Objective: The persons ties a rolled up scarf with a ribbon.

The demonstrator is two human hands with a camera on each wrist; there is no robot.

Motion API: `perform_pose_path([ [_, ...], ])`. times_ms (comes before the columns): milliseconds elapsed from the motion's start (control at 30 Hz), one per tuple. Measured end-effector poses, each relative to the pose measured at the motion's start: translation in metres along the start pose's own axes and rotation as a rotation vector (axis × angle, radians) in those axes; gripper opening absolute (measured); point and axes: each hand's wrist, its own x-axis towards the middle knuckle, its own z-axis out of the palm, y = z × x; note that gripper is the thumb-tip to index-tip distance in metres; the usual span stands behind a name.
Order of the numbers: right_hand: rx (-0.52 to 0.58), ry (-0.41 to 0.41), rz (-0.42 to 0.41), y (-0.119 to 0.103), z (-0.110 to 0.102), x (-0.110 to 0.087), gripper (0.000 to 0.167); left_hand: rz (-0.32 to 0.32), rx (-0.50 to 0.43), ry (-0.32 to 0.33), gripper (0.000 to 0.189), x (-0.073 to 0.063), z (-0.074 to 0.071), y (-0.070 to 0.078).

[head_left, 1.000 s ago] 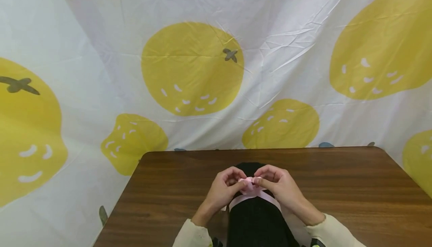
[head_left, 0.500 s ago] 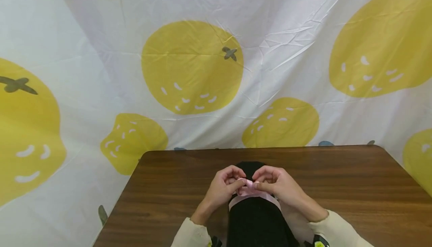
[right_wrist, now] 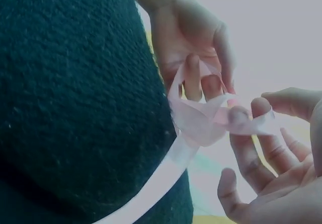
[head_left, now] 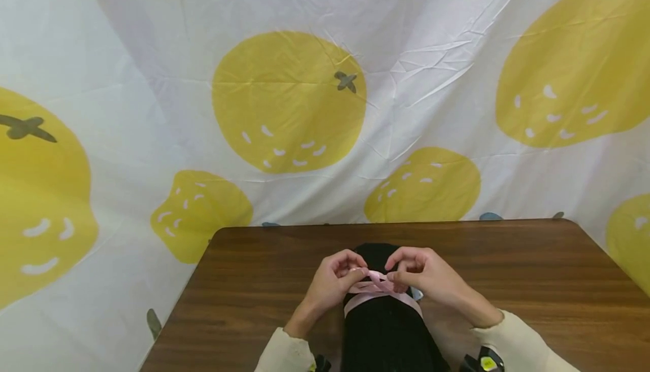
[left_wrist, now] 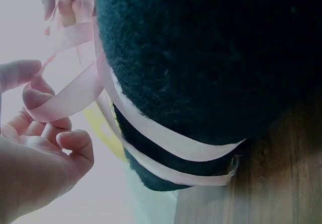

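A black, fuzzy, rounded object lies on the table, its kind unclear. Round it runs a pink ribbon, crossed in loops on top; in the left wrist view two bands of the ribbon circle the dark cloth surface. My left hand pinches a loop of ribbon between thumb and finger, the loop lying over a fingertip in the left wrist view. Opposite it, my right hand pinches another stretch of ribbon, seen at the thumb and fingertips in the right wrist view. The crossing is partly hidden by fingers.
The brown wooden table extends to both sides and behind the object. A white cloth with yellow fruit prints hangs behind its far edge. A small pale, shiny piece shows beside the right fingers.
My right hand has shifted slightly to the right, away from the left. The ribbon loops between the hands look more spread out. The black object stays in place.
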Motion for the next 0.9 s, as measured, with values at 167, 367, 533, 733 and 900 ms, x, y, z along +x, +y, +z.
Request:
perform_pose_path([
  [167,0.026,-0.010,-0.038,-0.001,-0.004,0.000,0.010,-0.008,-0.001,0.005,0.012,-0.001,-0.003,0.002],
  [367,0.010,-0.010,-0.032,-0.002,-0.007,0.000,0.011,-0.012,-0.020,-0.006,0.011,-0.002,-0.006,0.003],
  [533,0.007,-0.014,-0.050,-0.002,-0.010,-0.002,0.009,-0.006,-0.010,-0.005,0.011,-0.003,-0.009,0.004],
  [733,0.147,-0.033,-0.136,-0.002,-0.014,-0.002,0.008,-0.017,0.009,0.001,0.011,-0.004,-0.011,0.009],
  [900,0.146,-0.034,-0.153,-0.001,-0.017,-0.003,0.009,-0.050,0.013,0.013,0.011,-0.005,-0.012,0.010],
])
